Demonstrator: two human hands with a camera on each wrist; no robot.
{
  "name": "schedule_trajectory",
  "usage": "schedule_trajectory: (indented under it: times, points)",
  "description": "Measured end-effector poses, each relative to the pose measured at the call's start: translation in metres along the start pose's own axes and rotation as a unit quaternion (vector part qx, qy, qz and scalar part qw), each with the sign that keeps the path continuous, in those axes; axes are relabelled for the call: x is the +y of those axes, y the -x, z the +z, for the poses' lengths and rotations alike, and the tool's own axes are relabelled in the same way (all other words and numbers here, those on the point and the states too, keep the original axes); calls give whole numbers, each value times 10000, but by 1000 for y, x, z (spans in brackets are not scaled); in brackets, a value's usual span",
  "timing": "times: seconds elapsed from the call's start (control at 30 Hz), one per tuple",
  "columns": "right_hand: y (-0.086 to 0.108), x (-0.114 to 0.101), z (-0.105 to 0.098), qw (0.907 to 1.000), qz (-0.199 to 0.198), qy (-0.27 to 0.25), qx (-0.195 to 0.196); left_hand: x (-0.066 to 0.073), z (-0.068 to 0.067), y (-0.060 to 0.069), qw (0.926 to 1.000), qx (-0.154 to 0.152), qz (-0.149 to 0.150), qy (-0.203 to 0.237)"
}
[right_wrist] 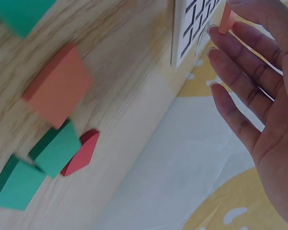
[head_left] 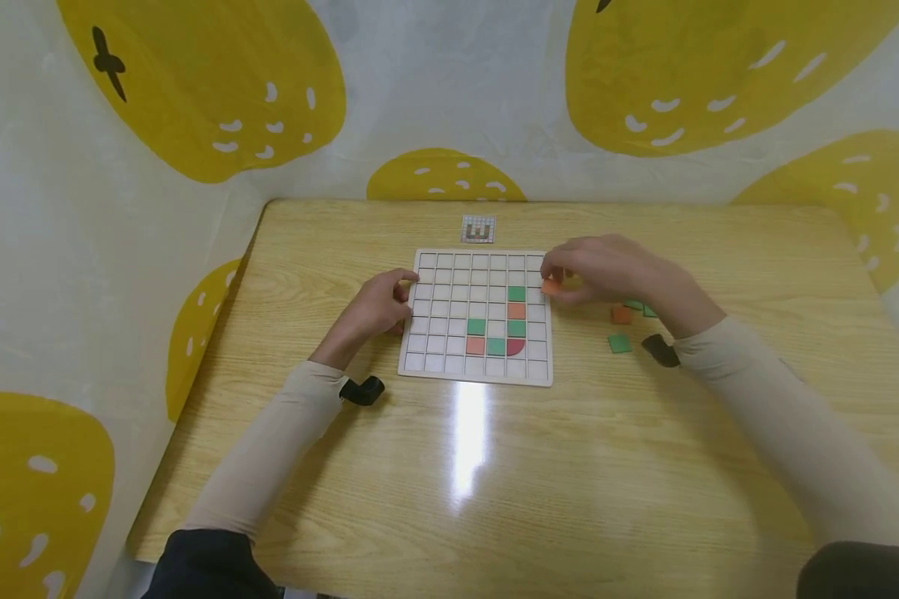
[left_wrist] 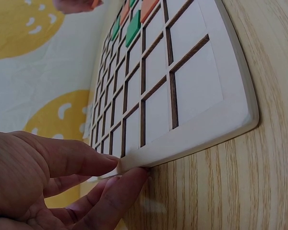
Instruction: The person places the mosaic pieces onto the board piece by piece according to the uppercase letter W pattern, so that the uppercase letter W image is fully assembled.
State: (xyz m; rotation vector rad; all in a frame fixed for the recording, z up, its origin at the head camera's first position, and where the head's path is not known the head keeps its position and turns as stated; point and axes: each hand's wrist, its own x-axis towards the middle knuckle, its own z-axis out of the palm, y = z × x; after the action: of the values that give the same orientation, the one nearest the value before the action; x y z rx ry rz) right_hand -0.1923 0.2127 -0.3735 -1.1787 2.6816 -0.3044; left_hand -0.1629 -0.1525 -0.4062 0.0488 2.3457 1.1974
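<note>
Orange tile (head_left: 550, 287) in inward-turned right grip (head_left: 602, 266)

The left hand (head_left: 378, 303) pinches the board (head_left: 479, 294) at its left edge; the right hand (head_left: 598, 266), also pinching, is at its right edge.

Left grip (left_wrist: 38, 167) touching board (left_wrist: 201, 124), green tile (left_wrist: 133, 28)

White sheeting (head_left: 457, 83) printed with yellow shapes (head_left: 217, 75), perhaps fruit, backs a wood-grain table (head_left: 569, 449).
</note>
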Motion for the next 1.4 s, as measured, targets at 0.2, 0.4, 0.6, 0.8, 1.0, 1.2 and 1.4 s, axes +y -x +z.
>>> schedule_trajectory:
  times: [0.2,0.4,0.6,0.8,1.0,1.2,1.4]
  points:
    - [-10,-7,0,9999,-96,-114,-69,0,0,-1,10000,11,2,-26]
    - [-21,-13,2,9992,-360,-178,12,0,0,-1,10000,-1,-28,-6]
    - [-29,-19,2,9983,-544,-209,74,1,0,-1,10000,3,-39,-66]
    - [-37,-25,2,9976,-642,-241,-8,2,-1,-1,10000,1,-51,-79]
    - [-46,-30,4,9970,-696,-303,-133,3,-1,-1,9999,-20,-95,-56]
    - [-55,-36,6,9969,-657,-280,-325,2,-1,-2,9999,-13,-112,-56]
    - [-63,-39,11,9964,-692,-288,-404,3,-2,-1,9999,-10,-86,-53]
